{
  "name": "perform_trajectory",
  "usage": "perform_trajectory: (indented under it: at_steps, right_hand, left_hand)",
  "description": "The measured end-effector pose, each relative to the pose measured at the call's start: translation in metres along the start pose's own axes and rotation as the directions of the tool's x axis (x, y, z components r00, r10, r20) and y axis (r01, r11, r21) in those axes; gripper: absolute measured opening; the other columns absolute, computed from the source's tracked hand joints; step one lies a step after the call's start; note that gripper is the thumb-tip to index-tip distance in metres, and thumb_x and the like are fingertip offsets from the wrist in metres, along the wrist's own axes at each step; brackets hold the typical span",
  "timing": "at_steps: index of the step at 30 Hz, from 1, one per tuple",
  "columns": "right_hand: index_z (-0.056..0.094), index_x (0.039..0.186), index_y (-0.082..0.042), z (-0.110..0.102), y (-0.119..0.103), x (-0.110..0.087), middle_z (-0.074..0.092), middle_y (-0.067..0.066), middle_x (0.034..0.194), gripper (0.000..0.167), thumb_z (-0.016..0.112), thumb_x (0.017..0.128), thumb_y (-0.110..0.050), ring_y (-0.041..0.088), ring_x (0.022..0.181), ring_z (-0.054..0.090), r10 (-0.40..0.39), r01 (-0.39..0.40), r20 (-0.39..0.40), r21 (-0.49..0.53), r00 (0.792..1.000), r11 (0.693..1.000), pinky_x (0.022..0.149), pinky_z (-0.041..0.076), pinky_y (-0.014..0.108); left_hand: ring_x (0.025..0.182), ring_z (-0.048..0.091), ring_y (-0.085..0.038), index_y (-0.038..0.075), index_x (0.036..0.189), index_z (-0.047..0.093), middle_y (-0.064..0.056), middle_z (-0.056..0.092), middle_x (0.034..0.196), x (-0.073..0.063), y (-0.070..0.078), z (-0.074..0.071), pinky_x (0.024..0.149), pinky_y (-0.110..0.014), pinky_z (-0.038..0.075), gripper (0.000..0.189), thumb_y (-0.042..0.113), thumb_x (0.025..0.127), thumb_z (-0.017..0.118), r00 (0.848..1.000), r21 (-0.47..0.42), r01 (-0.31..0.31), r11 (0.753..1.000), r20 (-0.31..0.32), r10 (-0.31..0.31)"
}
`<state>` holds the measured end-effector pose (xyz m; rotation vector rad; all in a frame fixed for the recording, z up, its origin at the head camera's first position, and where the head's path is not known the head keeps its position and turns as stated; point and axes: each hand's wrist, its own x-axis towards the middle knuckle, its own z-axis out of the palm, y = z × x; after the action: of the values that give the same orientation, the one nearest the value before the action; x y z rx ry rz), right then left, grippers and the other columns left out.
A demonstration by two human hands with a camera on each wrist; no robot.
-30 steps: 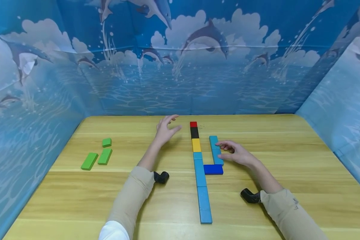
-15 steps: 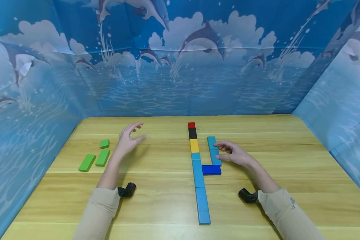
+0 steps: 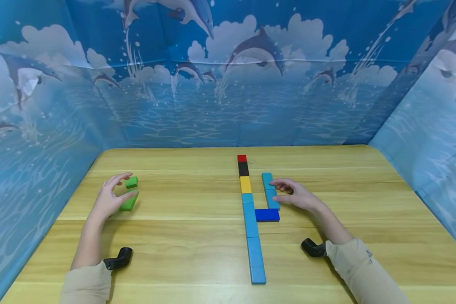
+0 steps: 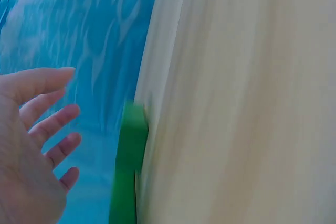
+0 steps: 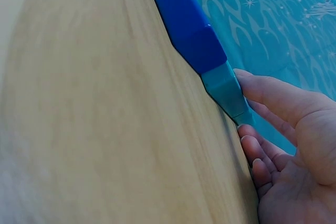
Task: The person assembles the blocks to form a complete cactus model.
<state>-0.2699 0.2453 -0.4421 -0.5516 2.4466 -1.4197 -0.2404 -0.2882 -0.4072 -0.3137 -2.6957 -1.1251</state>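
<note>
My left hand (image 3: 108, 197) hovers over the green blocks at the table's left, thumb and fingers spread apart with nothing between them. Beneath it show a small green block (image 3: 131, 182) and a longer green block (image 3: 127, 203), partly covered. The left wrist view has the fingers apart beside a green block (image 4: 131, 140). My right hand (image 3: 299, 195) rests at the right side of two light blue blocks (image 3: 270, 191), fingers loosely bent. Seen from the right wrist, thumb and fingertips lie right at the light blue block (image 5: 227, 90). A dark blue block (image 3: 267, 215) adjoins their near end.
A straight row runs down mid-table: a red block (image 3: 242, 158), a black block (image 3: 243, 169), a yellow block (image 3: 245, 185), then several light blue blocks (image 3: 251, 221). The dark blue block abuts this row. A dolphin-print curtain (image 3: 228, 109) encloses the wooden table (image 3: 182, 253).
My left hand has swept left, from beside the block row to above the green blocks, now hiding one of them. The right hand has stayed by the light blue blocks.
</note>
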Motion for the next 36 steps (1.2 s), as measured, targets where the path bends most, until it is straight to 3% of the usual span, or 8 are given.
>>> perform_trajectory:
  at_steps: [7, 12, 19, 24, 27, 36]
  right_hand:
    - [0.050, 0.127, -0.005, -0.001, 0.000, -0.001, 0.047, 0.013, 0.107, 0.049, 0.067, 0.083, -0.021, 0.026, 0.093, 0.039, -0.007, 0.007, -0.001, -0.001, 1.000, 1.000, 0.076, 0.036, 0.030]
    - [0.050, 0.127, -0.005, 0.000, 0.000, -0.001, 0.048, 0.013, 0.106, 0.049, 0.067, 0.083, -0.021, 0.026, 0.093, 0.039, -0.006, 0.006, -0.002, -0.005, 1.000, 1.000, 0.076, 0.036, 0.030]
    - [0.050, 0.126, -0.004, 0.000, -0.001, -0.002, 0.048, 0.013, 0.105, 0.049, 0.067, 0.083, -0.020, 0.026, 0.092, 0.039, -0.015, 0.015, -0.003, -0.008, 1.000, 1.000, 0.074, 0.035, 0.029]
    - [0.050, 0.126, -0.004, 0.000, -0.001, -0.002, 0.048, 0.013, 0.105, 0.049, 0.067, 0.083, -0.020, 0.026, 0.092, 0.039, -0.019, 0.019, -0.005, -0.004, 1.000, 1.000, 0.075, 0.035, 0.029]
    - [0.050, 0.126, -0.004, 0.000, 0.000, -0.002, 0.048, 0.013, 0.105, 0.049, 0.067, 0.083, -0.019, 0.026, 0.093, 0.039, -0.019, 0.019, -0.006, 0.001, 1.000, 1.000, 0.075, 0.035, 0.029]
    - [0.050, 0.126, -0.004, 0.000, 0.001, -0.001, 0.048, 0.013, 0.106, 0.049, 0.067, 0.083, -0.020, 0.026, 0.093, 0.039, -0.017, 0.017, -0.005, 0.005, 1.000, 1.000, 0.075, 0.036, 0.029]
  left_hand:
    - [0.116, 0.027, -0.050, 0.001, 0.134, 0.041, -0.027, 0.037, 0.131, -0.024, -0.029, -0.024, 0.088, -0.069, 0.013, 0.057, 0.014, 0.084, 0.065, 0.997, 0.057, 0.070, 0.996, 0.031, -0.072]
    - [0.119, 0.024, -0.054, -0.002, 0.134, 0.039, -0.029, 0.034, 0.132, -0.037, -0.045, -0.032, 0.093, -0.070, 0.008, 0.059, 0.013, 0.084, 0.064, 0.991, 0.029, 0.114, 0.993, 0.061, -0.115]
    - [0.115, 0.030, -0.049, -0.002, 0.137, 0.034, -0.027, 0.035, 0.131, -0.047, -0.050, -0.036, 0.085, -0.065, 0.026, 0.064, 0.020, 0.085, 0.064, 0.980, 0.036, 0.157, 0.987, 0.116, -0.160]
    - [0.113, 0.033, -0.047, 0.001, 0.138, 0.034, -0.026, 0.037, 0.129, -0.053, -0.048, -0.036, 0.084, -0.062, 0.028, 0.068, 0.027, 0.084, 0.065, 0.974, 0.097, 0.172, 0.980, 0.131, -0.184]
    - [0.108, 0.036, -0.044, 0.000, 0.137, 0.036, -0.025, 0.041, 0.125, -0.057, -0.047, -0.034, 0.083, -0.061, 0.025, 0.067, 0.027, 0.083, 0.066, 0.978, 0.133, 0.165, 0.977, 0.106, -0.179]
    - [0.095, 0.043, -0.036, -0.003, 0.123, 0.048, -0.022, 0.049, 0.111, -0.067, -0.051, -0.026, 0.080, -0.055, 0.024, 0.054, 0.027, 0.082, 0.068, 0.986, 0.198, 0.167, 0.966, -0.048, -0.160]
